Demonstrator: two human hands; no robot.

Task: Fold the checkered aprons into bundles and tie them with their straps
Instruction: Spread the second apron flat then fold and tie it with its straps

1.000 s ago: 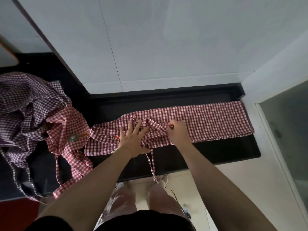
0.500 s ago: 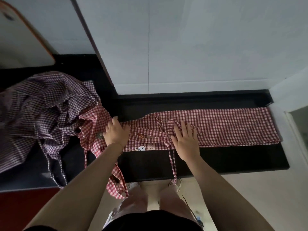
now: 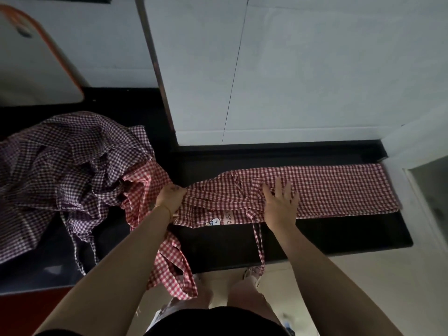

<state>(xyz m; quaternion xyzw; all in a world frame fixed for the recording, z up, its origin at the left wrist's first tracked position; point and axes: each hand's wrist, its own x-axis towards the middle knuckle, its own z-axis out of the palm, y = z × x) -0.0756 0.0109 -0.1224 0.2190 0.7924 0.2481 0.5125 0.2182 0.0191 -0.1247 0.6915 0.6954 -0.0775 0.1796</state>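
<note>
Gripping the left end of the red apron (image 3: 327, 190), your left hand (image 3: 171, 197) has its fingers curled round a bunch of cloth, while your right hand (image 3: 281, 202) lies flat, fingers spread, pressing the middle of the folded strip. The apron itself lies as a long narrow band along the black counter (image 3: 339, 236), its right end touching the white wall, a printed label showing on the near edge between your hands. Keep the right palm down as the anchor so the long folds do not slide apart, and, as I judge it, bring the gathered left end over toward that palm in one flat turn to start the bundle. One strap (image 3: 258, 246) hangs over the counter edge just below your right hand; leave it free, not trapped inside, since you need it for tying. Just left of your left hand another red apron (image 3: 150, 180) touches the one you hold and droops off the counter beside the purple aprons (image 3: 60, 166); check your curled fingers have caught none of it before you lift.
</note>
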